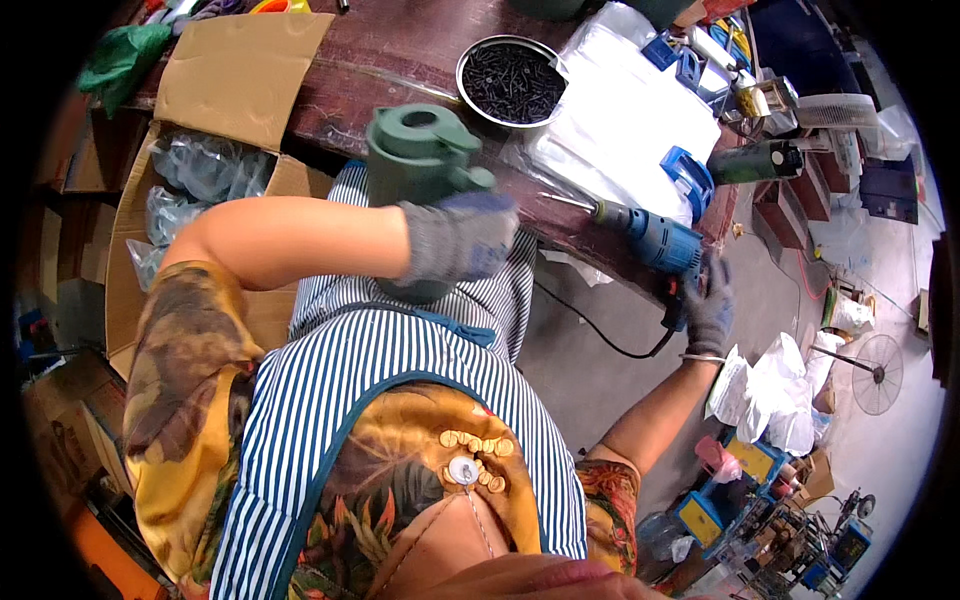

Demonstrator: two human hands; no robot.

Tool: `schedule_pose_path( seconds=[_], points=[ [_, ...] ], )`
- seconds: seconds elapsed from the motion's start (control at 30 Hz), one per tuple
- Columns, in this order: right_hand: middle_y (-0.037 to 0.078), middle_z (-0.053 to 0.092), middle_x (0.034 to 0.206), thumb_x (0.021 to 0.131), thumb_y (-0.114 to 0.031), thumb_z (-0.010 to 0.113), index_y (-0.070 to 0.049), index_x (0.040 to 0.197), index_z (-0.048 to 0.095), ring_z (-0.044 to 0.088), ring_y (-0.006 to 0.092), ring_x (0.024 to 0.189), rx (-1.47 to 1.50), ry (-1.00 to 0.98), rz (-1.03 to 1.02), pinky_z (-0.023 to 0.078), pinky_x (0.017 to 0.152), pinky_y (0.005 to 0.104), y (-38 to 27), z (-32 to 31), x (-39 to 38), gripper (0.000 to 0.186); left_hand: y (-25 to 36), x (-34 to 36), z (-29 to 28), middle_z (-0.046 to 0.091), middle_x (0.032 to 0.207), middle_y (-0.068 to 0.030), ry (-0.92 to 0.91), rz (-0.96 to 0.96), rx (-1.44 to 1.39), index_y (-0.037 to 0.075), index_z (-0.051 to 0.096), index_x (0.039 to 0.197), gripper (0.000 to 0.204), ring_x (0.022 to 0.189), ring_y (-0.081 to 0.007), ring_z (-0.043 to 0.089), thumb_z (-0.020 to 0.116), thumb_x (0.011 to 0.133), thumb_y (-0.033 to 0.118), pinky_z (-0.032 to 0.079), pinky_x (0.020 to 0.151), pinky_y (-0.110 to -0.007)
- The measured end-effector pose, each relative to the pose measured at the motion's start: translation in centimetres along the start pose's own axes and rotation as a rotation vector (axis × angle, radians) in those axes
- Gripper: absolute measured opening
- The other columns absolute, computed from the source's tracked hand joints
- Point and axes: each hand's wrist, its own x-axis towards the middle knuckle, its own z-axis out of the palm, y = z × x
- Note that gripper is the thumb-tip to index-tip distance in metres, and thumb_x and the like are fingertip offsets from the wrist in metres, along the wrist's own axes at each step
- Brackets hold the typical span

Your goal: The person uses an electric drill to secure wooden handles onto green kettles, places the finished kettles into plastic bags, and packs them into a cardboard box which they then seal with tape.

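Observation:
My left hand (460,240), in a grey knit glove with a dark blue palm, is closed on the handle side of a dark green plastic jug (400,160). The jug stands upright in front of my lap, its round top facing up; the hand and forearm cover part of it. On the right, my right hand (710,310), gloved alike, is wrapped round the grip of a blue electric drill (665,242). The drill's long bit points left over the table edge. A black cord (590,322) hangs from the grip.
A metal bowl of black screws (511,82) stands on the dark red table (375,60). White plastic sheets (630,110), a blue plastic part (687,180) and a dark green cylinder (755,162) lie to its right. An open cardboard box (215,75) with clear-bagged parts is at left.

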Motion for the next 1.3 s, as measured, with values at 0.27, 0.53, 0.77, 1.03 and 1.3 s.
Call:
schedule_pose_path(
  seconds=[0.27, 0.53, 0.77, 1.03, 1.3],
  points=[
    [0.016, 0.071, 0.105, 0.087, -0.051, 0.067, -0.008, 0.108, 0.070, 0.069, 0.0318, 0.094, 0.096, -0.172, -0.017, 0.052, 0.084, 0.0374, -10.8, 7.9, 17.4, 0.047, 1.0, 2.4, -3.8, 0.065, 0.104, -0.0047, 0.092, 0.340, 0.233, 0.014, 0.068, 0.100, 0.020, 0.101, -0.0225, 0.060, 0.059, 0.084, 0.021, 0.047, 0.086, -0.041],
    [0.018, 0.072, 0.103, 0.096, -0.002, 0.053, 0.001, 0.117, 0.066, 0.071, 0.0260, 0.087, 1.352, 0.010, 0.337, 0.057, 0.082, 0.0349, -6.4, 10.4, 18.9, 0.025, -9.8, -4.9, -11.1, 0.069, 0.107, -0.0018, 1.030, 0.059, -0.386, 0.015, 0.071, 0.113, 0.033, 0.100, -0.0236, 0.066, 0.066, 0.088, 0.035, 0.053, 0.087, -0.039],
    [0.016, 0.070, 0.100, 0.097, -0.001, 0.054, 0.008, 0.120, 0.061, 0.070, 0.0259, 0.085, 1.767, -0.180, 0.200, 0.058, 0.075, 0.0331, -10.5, 10.7, 19.2, 0.026, -19.7, 16.2, -7.5, 0.073, 0.093, -0.0061, 0.389, -0.087, -1.038, 0.006, 0.072, 0.105, 0.044, 0.083, -0.0165, 0.065, 0.074, 0.086, 0.047, 0.051, 0.078, -0.031],
    [0.007, 0.071, 0.095, 0.102, -0.042, 0.051, -0.010, 0.096, 0.065, 0.069, 0.0237, 0.083, 2.200, -0.148, 0.270, 0.055, 0.085, 0.0432, -12.9, 6.9, 19.2, 0.035, -27.2, 16.1, -4.5, 0.071, 0.091, -0.0178, 1.099, -0.826, -1.000, 0.003, 0.070, 0.102, 0.029, 0.080, -0.0277, 0.068, 0.068, 0.087, 0.028, 0.053, 0.074, -0.037],
    [0.010, 0.063, 0.083, 0.080, -0.030, 0.079, -0.002, 0.091, 0.067, 0.059, 0.0209, 0.080, 1.493, -0.765, -0.305, 0.046, 0.075, 0.0335, -15.5, 7.1, 7.6, 0.032, -22.2, -2.4, 4.3, 0.057, 0.133, -0.0153, 0.992, 0.001, -0.943, 0.003, 0.049, 0.138, 0.050, 0.120, -0.0223, 0.058, 0.065, 0.093, 0.019, 0.048, 0.102, -0.035]
  ],
)
